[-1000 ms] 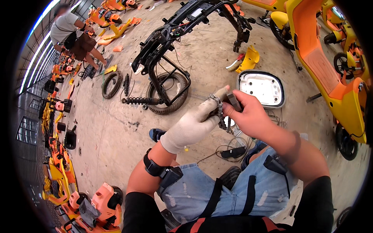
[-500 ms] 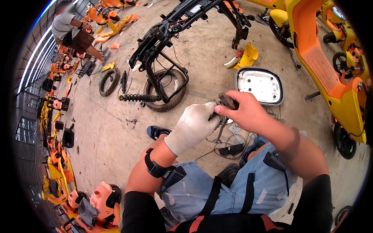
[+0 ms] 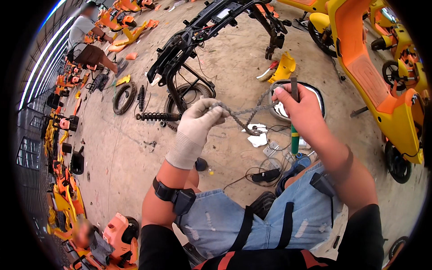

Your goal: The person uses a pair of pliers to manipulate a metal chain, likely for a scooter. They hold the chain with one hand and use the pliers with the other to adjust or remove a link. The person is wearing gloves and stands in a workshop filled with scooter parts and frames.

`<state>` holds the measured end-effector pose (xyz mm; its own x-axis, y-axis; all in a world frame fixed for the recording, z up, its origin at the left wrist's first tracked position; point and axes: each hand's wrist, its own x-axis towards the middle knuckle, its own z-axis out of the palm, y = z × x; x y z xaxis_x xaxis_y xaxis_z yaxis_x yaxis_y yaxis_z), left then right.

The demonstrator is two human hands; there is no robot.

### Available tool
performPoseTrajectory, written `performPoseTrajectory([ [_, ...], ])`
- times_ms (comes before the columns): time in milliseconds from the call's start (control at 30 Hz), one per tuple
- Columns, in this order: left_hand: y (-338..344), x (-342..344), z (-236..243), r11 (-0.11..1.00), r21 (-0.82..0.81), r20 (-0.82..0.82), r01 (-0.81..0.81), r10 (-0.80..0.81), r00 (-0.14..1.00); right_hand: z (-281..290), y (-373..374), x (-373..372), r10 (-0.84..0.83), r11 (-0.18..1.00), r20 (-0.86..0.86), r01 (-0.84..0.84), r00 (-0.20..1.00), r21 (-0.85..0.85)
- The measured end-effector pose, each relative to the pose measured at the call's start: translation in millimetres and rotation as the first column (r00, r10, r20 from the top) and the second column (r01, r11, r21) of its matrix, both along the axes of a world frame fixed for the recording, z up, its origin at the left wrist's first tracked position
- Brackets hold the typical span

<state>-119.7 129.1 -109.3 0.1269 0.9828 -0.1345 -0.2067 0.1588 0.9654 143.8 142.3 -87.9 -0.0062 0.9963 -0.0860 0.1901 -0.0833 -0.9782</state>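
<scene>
Both hands apart now | left hand, right hand | chain stretched between

Both forearms up from lower edge, hands raised side by side, apart. Left hand gloved, fisted, fingers curled tight, knuckles up; black strap unit on left wrist. Right hand bare, closed in grip, thumb up along top, back of hand toward camera. Right forearm angled up-left; elbow bent.

Sunlit concrete floor, orange scooters around, windows at left.
</scene>
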Motion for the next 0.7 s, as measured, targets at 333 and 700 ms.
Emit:
performPoseTrajectory([
  [333,0.2,-0.3,-1.7,0.995,-0.083,0.484,-0.051,0.085,0.871,-1.5,-0.1,0.0,-0.050,0.998,-0.279,0.035,0.959,-0.058],
  [700,0.9,4.5,1.2,0.995,-0.081,0.197,-0.061,0.075,0.978,0.9,2.4,0.8,-0.101,0.995,-0.338,0.099,0.936,-0.024],
])
